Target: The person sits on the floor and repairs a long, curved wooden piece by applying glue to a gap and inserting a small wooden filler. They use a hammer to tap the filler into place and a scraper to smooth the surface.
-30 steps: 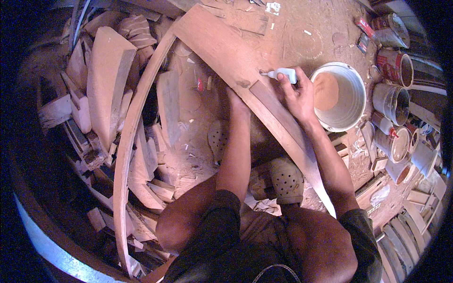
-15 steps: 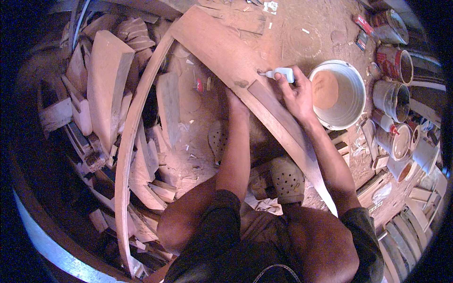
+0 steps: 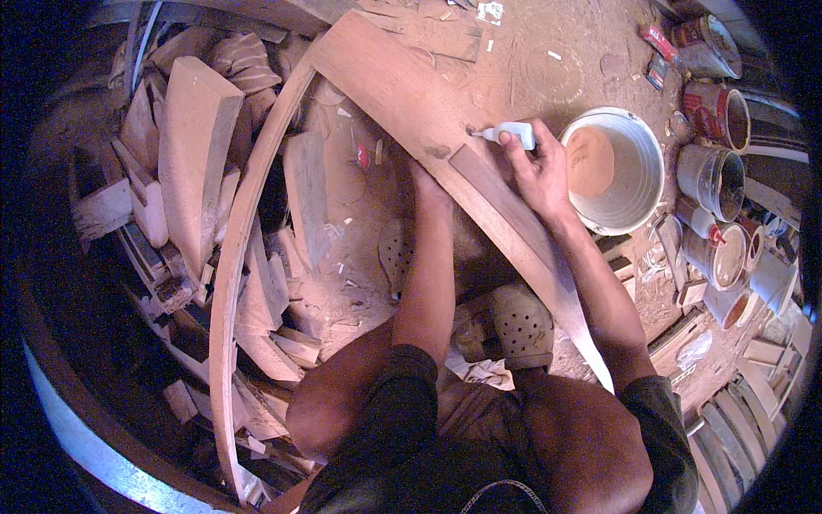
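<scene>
In my right hand (image 3: 543,178) a small white glue bottle (image 3: 515,134) lies on its side, pinched between thumb and fingers. Its thin nozzle points left, with the tip at a small dark spot on a curved wooden board (image 3: 398,81). My left hand (image 3: 431,185) reaches beneath the board's near edge, and the board hides its fingers. A darker wooden strip (image 3: 505,199) is set along the board beside my right hand. Another dark mark (image 3: 437,152) shows close to that strip's end. From the board's far end a long bent wooden piece (image 3: 228,283) curves down the left.
A white bucket (image 3: 638,171) holding tan powder stands just right of my right hand. Several paint cans (image 3: 715,116) line the far right. Wood offcuts (image 3: 195,146) are heaped at left, and more pieces (image 3: 728,437) lie at lower right. Sawdust covers the floor (image 3: 548,43).
</scene>
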Demonstrator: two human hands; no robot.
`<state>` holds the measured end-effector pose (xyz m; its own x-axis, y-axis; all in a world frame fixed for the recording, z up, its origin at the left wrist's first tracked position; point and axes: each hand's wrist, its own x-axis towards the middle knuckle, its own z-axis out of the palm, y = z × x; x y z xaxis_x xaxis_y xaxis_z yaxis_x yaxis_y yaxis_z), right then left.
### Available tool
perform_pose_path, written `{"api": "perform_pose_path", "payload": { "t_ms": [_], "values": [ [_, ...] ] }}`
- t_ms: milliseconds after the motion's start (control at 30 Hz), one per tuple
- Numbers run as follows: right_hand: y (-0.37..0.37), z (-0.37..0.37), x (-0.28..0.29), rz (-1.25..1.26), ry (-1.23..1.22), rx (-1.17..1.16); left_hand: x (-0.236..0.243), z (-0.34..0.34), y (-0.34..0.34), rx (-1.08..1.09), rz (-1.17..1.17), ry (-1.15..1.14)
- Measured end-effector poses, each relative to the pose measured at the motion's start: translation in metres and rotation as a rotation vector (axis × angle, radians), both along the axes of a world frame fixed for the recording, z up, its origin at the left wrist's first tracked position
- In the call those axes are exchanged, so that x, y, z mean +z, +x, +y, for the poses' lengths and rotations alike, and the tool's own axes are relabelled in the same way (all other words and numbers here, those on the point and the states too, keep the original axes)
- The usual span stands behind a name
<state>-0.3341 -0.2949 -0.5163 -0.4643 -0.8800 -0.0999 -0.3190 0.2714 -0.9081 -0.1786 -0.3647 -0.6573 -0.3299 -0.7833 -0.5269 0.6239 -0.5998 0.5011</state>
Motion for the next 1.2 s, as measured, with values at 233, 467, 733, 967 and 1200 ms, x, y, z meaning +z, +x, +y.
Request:
{"api": "perform_pose_path", "payload": {
  "t_ms": [233, 467, 733, 967, 1200],
  "values": [
    [0.003, -0.001, 0.002, -0.086, 0.028, -0.021, -0.013, -0.002, 0.008, 0.038, 0.053, 0.005],
    [-0.006, -0.001, -0.010, -0.539, -0.069, -0.265, -0.009, 0.006, 0.002, 0.076, 0.000, 0.041],
    [-0.033, 0.035, 0.012, -0.856, -0.132, -0.373, -0.015, 0.009, 0.009, 0.026, -0.052, 0.050],
    [-0.055, 0.068, 0.024, -0.760, -0.083, -0.416, -0.019, 0.014, 0.020, -0.002, -0.119, 0.061],
    [-0.070, 0.075, 0.027, -0.691, -0.127, -0.509, -0.019, 0.018, 0.027, -0.027, -0.176, 0.063]
  ]
}}
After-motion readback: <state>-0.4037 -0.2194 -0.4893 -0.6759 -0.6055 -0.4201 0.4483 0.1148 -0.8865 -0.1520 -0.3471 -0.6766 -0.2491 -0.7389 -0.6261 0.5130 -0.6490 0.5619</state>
